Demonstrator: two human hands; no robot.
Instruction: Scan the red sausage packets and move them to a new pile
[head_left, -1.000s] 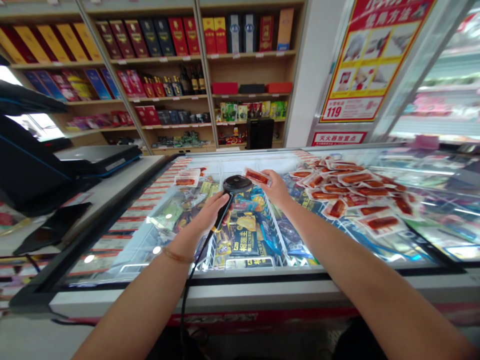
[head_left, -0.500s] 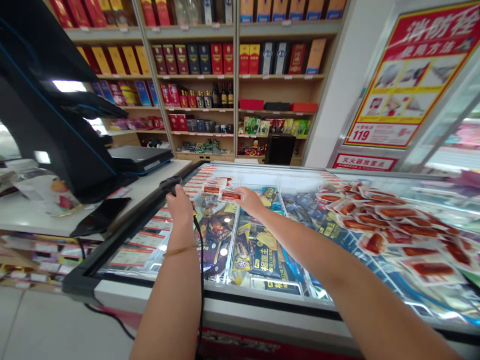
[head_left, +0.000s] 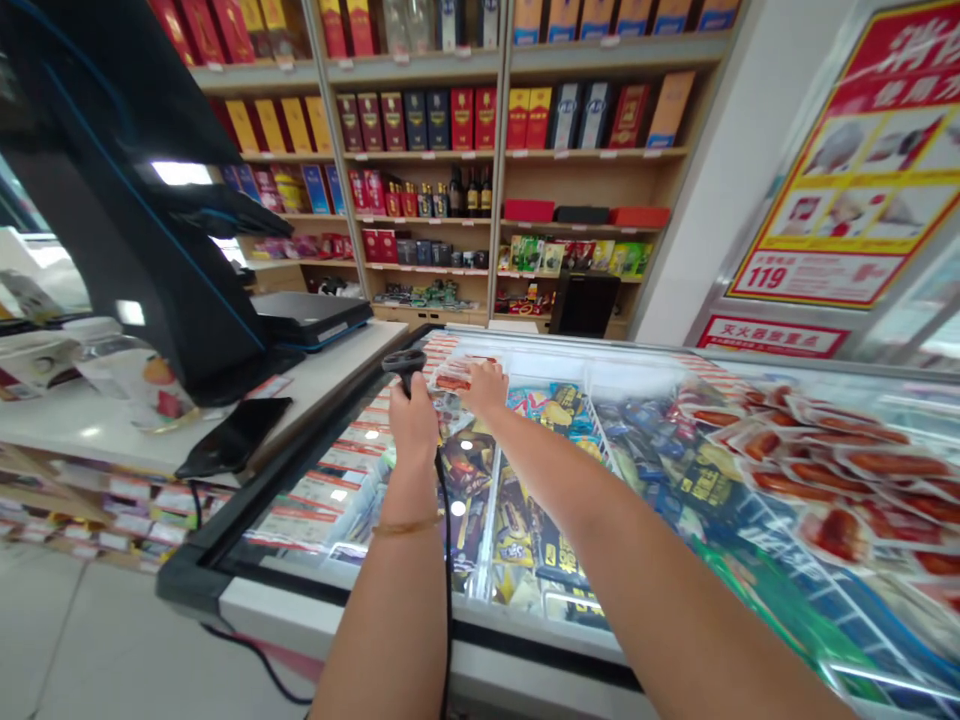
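Note:
My left hand [head_left: 414, 425] is closed around the handle of a black handheld barcode scanner [head_left: 405, 360], its cable hanging down along my forearm. Just right of it, my right hand [head_left: 484, 388] bends its fingers over a packaged sausage [head_left: 454, 382] at a small group of similar packs on the freezer's glass top. The fingertips partly cover those packs, so the exact grip is hard to see. A larger heap of packaged sausages [head_left: 847, 450] lies on the right side of the glass.
Below the glass, the chest freezer [head_left: 285, 600] holds wire baskets of bagged frozen goods. At left, a counter [head_left: 300, 400] carries a black checkout machine [head_left: 157, 220] with a scale plate [head_left: 311, 315] and a phone-like black slab [head_left: 236, 437]. Shelves of boxed bottles stand behind.
My right hand has moved left with the packaged sausage, onto the small group of packs. The scanner in my left hand has come slightly closer to them. The view has turned left.

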